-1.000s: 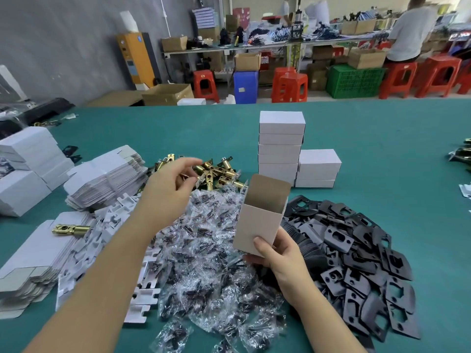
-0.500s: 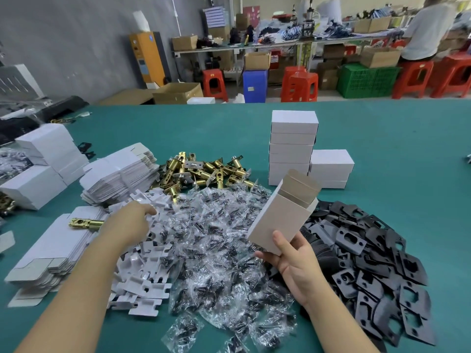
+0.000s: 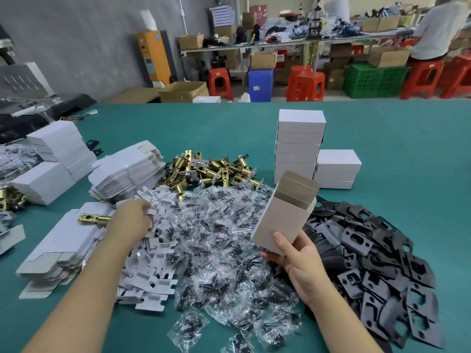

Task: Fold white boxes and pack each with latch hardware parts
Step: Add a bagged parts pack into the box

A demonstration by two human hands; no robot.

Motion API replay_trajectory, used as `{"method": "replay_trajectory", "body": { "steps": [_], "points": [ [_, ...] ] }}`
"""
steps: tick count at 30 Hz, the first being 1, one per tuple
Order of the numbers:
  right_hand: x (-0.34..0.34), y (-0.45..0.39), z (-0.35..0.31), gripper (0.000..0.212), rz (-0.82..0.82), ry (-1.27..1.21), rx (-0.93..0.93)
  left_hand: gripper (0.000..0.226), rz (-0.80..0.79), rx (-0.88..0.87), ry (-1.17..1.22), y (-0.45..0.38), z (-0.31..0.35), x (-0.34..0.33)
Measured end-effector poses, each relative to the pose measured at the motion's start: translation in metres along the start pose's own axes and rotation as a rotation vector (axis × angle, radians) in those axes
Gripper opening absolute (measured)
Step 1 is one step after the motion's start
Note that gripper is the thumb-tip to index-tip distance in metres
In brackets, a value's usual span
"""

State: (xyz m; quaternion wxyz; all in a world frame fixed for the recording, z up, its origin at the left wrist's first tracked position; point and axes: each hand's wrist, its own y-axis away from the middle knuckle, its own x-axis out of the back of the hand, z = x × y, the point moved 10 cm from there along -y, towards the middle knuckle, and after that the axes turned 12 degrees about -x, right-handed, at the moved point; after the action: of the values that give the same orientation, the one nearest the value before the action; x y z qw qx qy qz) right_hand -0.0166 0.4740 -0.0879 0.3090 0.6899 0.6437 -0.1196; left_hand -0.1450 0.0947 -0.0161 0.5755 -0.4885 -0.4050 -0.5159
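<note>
My right hand (image 3: 298,258) grips the bottom of an open white box (image 3: 283,220), held tilted above the table with its brown-lined mouth facing up and away. My left hand (image 3: 130,220) is down on the pile of white cardboard inserts (image 3: 153,273), fingers curled around one insert at the pile's far edge. A single brass latch (image 3: 93,218) lies on a stack of flat box blanks (image 3: 58,240), right beside my left wrist. More brass latches (image 3: 204,171) are heaped behind. Clear screw packets (image 3: 224,238) fill the middle, and black plates (image 3: 377,263) lie to the right.
Closed white boxes (image 3: 299,146) are stacked at the back centre, with more boxes (image 3: 53,159) at the left. Another stack of flat blanks (image 3: 127,174) lies left of the latches. Beyond the green table (image 3: 407,174) are red stools, crates and a seated person (image 3: 438,29).
My left hand left the brass latch heap and came down and left onto the white inserts. My right hand tipped the open box further to the right.
</note>
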Motion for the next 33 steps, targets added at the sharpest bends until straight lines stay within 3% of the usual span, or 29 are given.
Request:
{"method": "replay_trajectory", "body": {
  "steps": [4, 10, 17, 22, 24, 26, 28, 33],
  "points": [
    [0.001, -0.001, 0.002, 0.050, 0.005, 0.023, 0.004, 0.014, 0.105, -0.038, -0.026, 0.004, 0.009, 0.016],
    [-0.002, 0.001, 0.000, 0.047, 0.002, 0.103, 0.023, 0.023, 0.279, -0.130, 0.244, 0.016, 0.051, 0.054],
    [-0.013, 0.006, -0.004, 0.039, -0.032, 0.252, 0.076, 0.022, 0.119, -0.316, 0.790, 0.052, 0.161, 0.097],
    [-0.017, 0.009, -0.005, 0.038, -0.042, 0.310, 0.086, 0.015, 0.039, -0.582, 0.892, 0.078, 0.236, 0.115],
    [-0.019, 0.009, -0.005, 0.036, -0.043, 0.338, 0.085, 0.026, 0.037, -0.655, 0.845, 0.082, 0.255, 0.111],
    [-0.020, 0.009, -0.005, 0.035, -0.044, 0.359, 0.087, 0.035, 0.093, -0.731, 0.620, 0.086, 0.269, 0.107],
    [-0.020, 0.010, -0.006, 0.035, -0.045, 0.361, 0.086, 0.031, 0.146, -0.772, 0.432, 0.088, 0.279, 0.104],
    [-0.020, 0.009, -0.005, 0.035, -0.059, 0.372, 0.081, 0.013, 0.212, -0.813, 0.324, 0.087, 0.284, 0.095]
  ]
}}
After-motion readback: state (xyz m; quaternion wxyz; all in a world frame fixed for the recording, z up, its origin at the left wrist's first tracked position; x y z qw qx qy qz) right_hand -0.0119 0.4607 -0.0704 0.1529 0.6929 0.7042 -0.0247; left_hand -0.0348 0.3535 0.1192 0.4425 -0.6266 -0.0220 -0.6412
